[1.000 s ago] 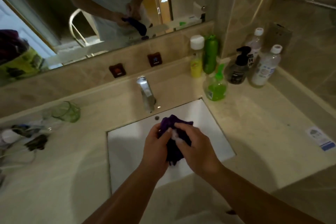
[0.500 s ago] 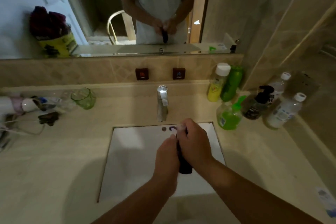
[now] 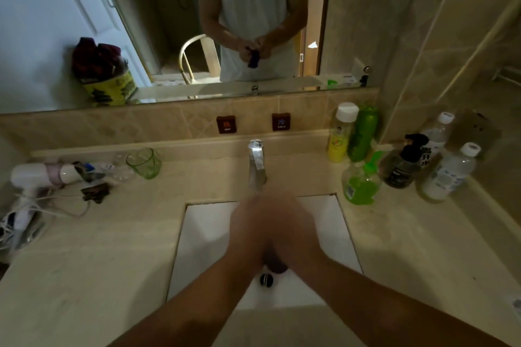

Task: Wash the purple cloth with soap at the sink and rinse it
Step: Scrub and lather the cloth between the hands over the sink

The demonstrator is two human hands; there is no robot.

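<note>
beige tile walls and a beige stone worktop [image 3: 118,256] surround a white rectangular sink [image 3: 203,234], with a wide mirror [image 3: 70,8] above the backsplash. both hands meet over the basin just below the chrome tap [image 3: 256,160], blurred. the left hand [image 3: 249,229] and right hand [image 3: 293,227] press together, each grip closed around the purple cloth [image 3: 275,263], of which only a dark bunched end shows, hanging out beneath the palms above the drain [image 3: 266,280]. the mirror shows the same clasp, a dark strip of cloth dangling from the two closed hands.

on the backsplash sit two small dark plaques, one reading "hot" [image 3: 226,124] and one reading "cold" [image 3: 281,122]. the reflected white sleeveless top carries a three-leaf logo on the chest; its wording is too small to read.

right of the tap stand a yellow bottle with a white cap [image 3: 341,134], a tall green bottle [image 3: 362,134], a round green pump bottle [image 3: 361,182], a dark pump bottle [image 3: 401,162] with white characters on its label that i cannot make out, and two clear bottles with white caps [image 3: 448,173]. left of the tap are a green glass tumbler [image 3: 144,163] and a white hair dryer [image 3: 36,177] with its cord.
</note>
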